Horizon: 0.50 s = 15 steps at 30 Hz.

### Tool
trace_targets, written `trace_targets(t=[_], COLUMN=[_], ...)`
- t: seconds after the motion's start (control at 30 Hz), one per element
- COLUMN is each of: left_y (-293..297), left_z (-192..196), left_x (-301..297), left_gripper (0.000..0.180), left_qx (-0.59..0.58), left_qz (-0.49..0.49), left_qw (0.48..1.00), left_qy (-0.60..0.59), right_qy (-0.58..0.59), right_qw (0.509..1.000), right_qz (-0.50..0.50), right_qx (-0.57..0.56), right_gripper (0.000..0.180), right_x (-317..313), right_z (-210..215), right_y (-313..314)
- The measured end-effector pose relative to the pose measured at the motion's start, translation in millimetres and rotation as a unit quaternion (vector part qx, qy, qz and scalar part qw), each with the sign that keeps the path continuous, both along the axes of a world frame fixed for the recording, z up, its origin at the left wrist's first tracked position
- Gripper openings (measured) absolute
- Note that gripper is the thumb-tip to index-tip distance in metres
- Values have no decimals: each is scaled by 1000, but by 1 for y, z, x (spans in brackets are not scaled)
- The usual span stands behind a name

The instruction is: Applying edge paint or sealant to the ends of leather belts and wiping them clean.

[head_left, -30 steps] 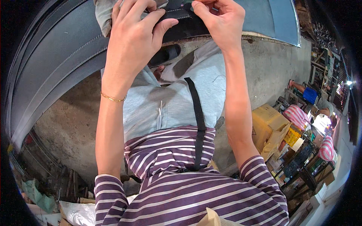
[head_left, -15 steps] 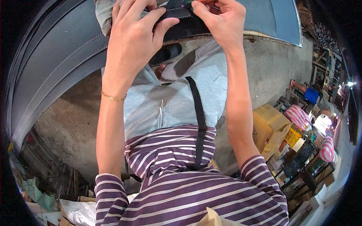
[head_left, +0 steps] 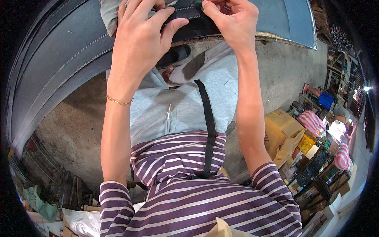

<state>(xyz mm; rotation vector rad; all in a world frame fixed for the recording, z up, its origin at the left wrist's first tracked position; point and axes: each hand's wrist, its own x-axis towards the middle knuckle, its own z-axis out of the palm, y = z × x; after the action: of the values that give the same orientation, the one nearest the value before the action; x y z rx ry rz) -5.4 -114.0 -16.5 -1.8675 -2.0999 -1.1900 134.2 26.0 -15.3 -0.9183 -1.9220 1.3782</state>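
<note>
My left hand (head_left: 144, 37) and my right hand (head_left: 233, 21) are raised at the top of the view, both gripping a black strap-like piece (head_left: 193, 15) that lies against a large dark grey padded panel with stitched seams (head_left: 59, 59). The left fingers curl over the black piece from the left, with the thumb under it. The right hand pinches it from the right, fingertips at the top edge. A thin gold bracelet (head_left: 118, 101) sits on my left wrist. A grey cloth (head_left: 108, 12) peeks out beside the left hand. What the fingertips hold beyond the frame edge is hidden.
Below are my striped purple shirt (head_left: 189, 197), grey trousers (head_left: 177, 106), a black strap (head_left: 207, 126) hanging down and a black sandal (head_left: 173, 57) on the concrete floor (head_left: 284, 75). Cardboard boxes (head_left: 282, 132), striped bags (head_left: 312, 122) and crates crowd the right. Bags and clutter lie at lower left (head_left: 47, 205).
Both hands have stayed at the black piece; the left fingers have shifted slightly over it. Nothing else has moved visibly.
</note>
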Motion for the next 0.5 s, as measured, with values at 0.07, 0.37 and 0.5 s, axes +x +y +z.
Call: trace_targets(t=[0.07, 0.37, 0.5], left_y=[0, 0, 1], left_z=[6, 4, -2], left_x=[4, 2, -2], left_gripper=[24, 24, 25], left_qx=[-19, 6, -12], left_qz=[-5, -1, 8], left_qw=[999, 1000, 1000], left_qy=[-44, -30, 15], right_qy=[-4, 26, 13], right_qw=[1000, 1000, 1000], right_qz=[3, -4, 1], right_qx=[1, -16, -7], right_gripper=[5, 6, 6], right_x=[0, 0, 0], right_z=[1, -2, 0], right_y=[-1, 1, 0])
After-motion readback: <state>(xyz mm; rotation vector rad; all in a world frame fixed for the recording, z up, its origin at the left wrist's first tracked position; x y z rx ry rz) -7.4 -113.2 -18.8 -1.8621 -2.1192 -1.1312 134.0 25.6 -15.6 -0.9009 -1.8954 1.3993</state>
